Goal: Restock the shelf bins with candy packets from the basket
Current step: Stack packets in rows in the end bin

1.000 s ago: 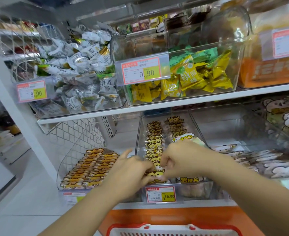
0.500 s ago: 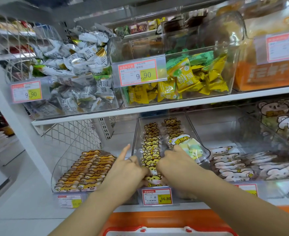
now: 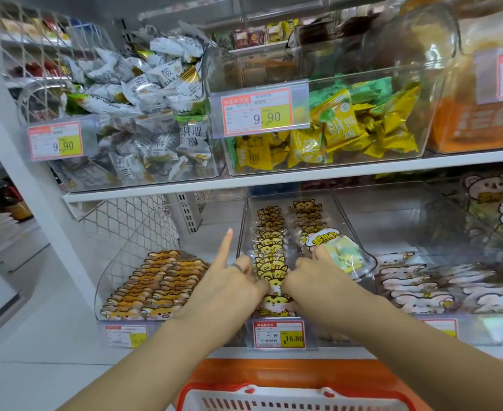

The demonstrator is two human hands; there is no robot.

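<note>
Between left hand [image 3: 229,287] and right hand [image 3: 312,280], candy packets [image 3: 269,247] stand in a bin [image 3: 341,216]. Both grip them with curled fingers, left index straight.

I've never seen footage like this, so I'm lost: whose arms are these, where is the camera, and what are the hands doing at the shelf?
No machine here: a person wears one camera on the head, so you look down along their own bare arms. The left hand and right hand meet at the front of a clear bin on the lower shelf, fingers curled against a row of yellow animal-face packets; whether they grip or only press is hidden. The left forefinger sticks out straight. At the bottom edge is the red basket.
</note>
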